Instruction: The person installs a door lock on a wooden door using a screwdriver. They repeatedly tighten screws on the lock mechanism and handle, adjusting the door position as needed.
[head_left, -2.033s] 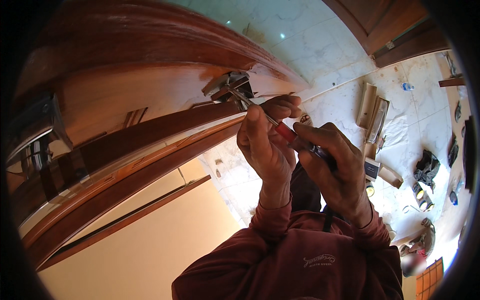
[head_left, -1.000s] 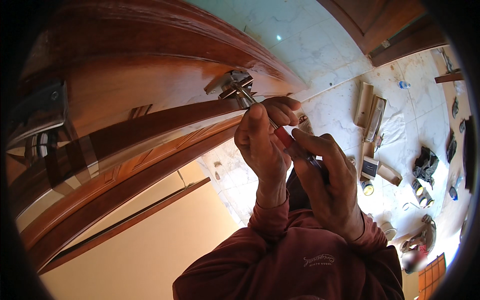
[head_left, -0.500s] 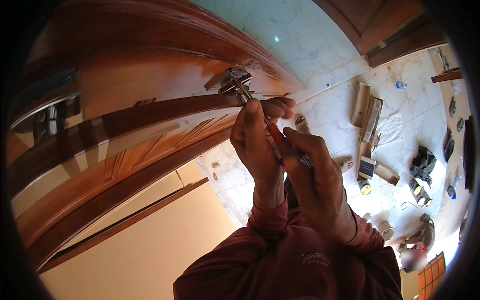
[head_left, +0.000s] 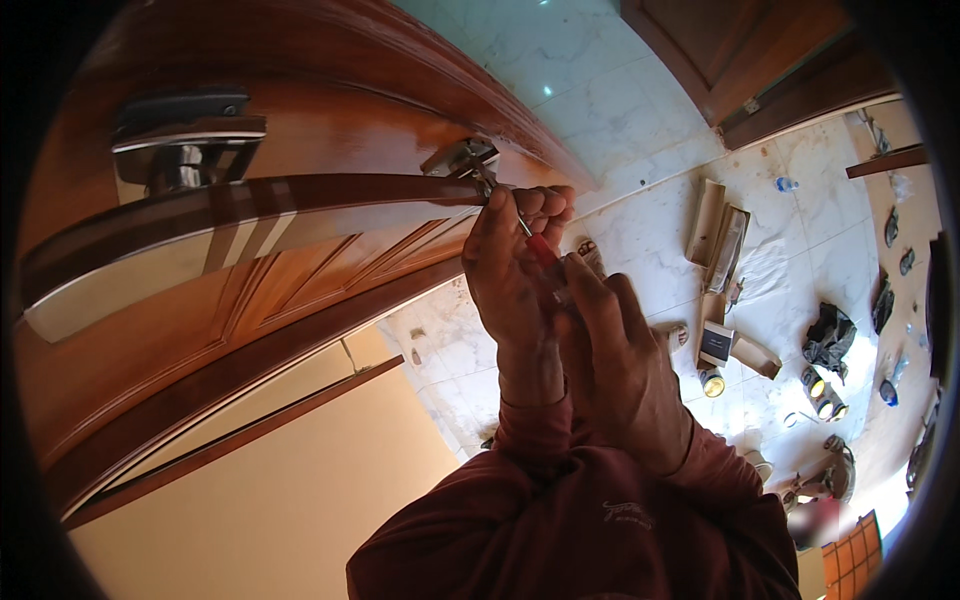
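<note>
A screwdriver with a red handle (head_left: 541, 250) slants up and to the left, its metal shaft pointing at the far mount (head_left: 462, 158) of a long pull handle (head_left: 130, 240). My right hand (head_left: 630, 375) wraps its fingers round the screwdriver's handle. Thumb and fingers of my left hand (head_left: 512, 295) close round the shaft near its tip, right beside that mount. The brown and silver pull handle runs across a wooden door (head_left: 340, 130); its other mount (head_left: 190, 150) sits at the left. My fingers hide the exact spot where the tip meets the mount.
Open cardboard boxes (head_left: 706, 220), a small dark box (head_left: 716, 342) and a black plastic bag (head_left: 829, 337) lie on the marble floor (head_left: 640, 240) to the right. Another wooden door (head_left: 740, 60) stands at the top right. At the lower right is another person (head_left: 825, 490).
The view has shifted, so more of the pull handle's left end shows. Both hands and the screwdriver have moved slightly up and left, closer to the far mount.
</note>
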